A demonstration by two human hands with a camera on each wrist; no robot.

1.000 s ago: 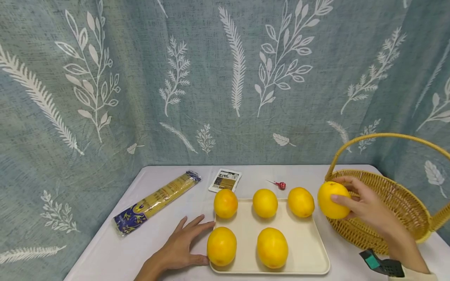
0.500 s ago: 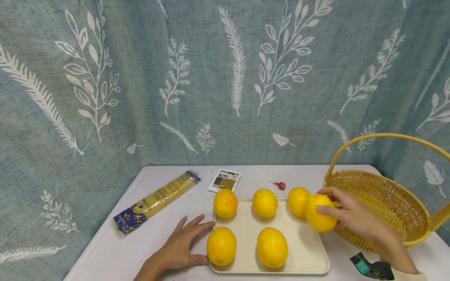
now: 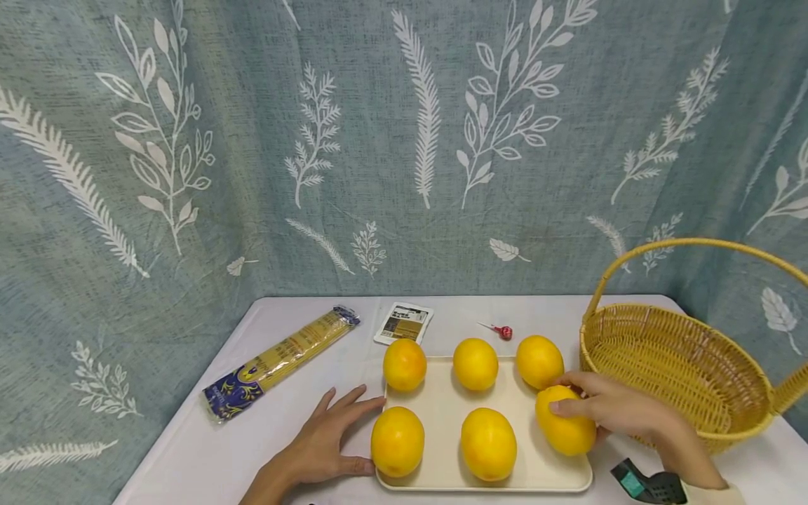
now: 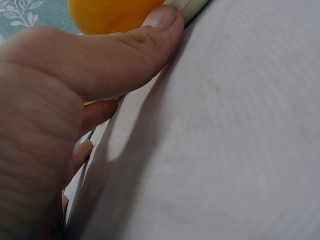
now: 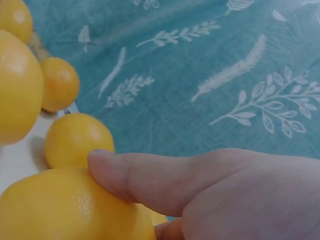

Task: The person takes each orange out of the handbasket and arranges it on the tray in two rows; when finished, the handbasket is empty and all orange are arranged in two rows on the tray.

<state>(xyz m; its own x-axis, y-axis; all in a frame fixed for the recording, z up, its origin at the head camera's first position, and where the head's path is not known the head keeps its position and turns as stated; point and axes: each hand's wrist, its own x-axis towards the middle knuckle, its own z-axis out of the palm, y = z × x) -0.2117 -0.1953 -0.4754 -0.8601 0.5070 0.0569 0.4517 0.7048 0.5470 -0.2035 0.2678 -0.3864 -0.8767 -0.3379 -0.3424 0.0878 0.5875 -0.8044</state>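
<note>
My right hand grips a round yellow orange at the front right of the cream tray. Its thumb lies over the near side of the fruit, as the right wrist view also shows. More oranges stand on the tray: a back row with a left one, a middle one and a right one, and a front row with a left one and a middle one. My left hand rests with spread fingers at the tray's left edge, its thumb at the near corner.
A wicker basket with a tall handle stands to the right of the tray. Behind the tray lie a flat white-and-brown packet and a red lollipop. A long pack of spaghetti lies at the left. A patterned curtain hangs behind.
My right hand has carried the orange from beside the basket leftward and down to the tray's front right. The left hand has stayed in place.
</note>
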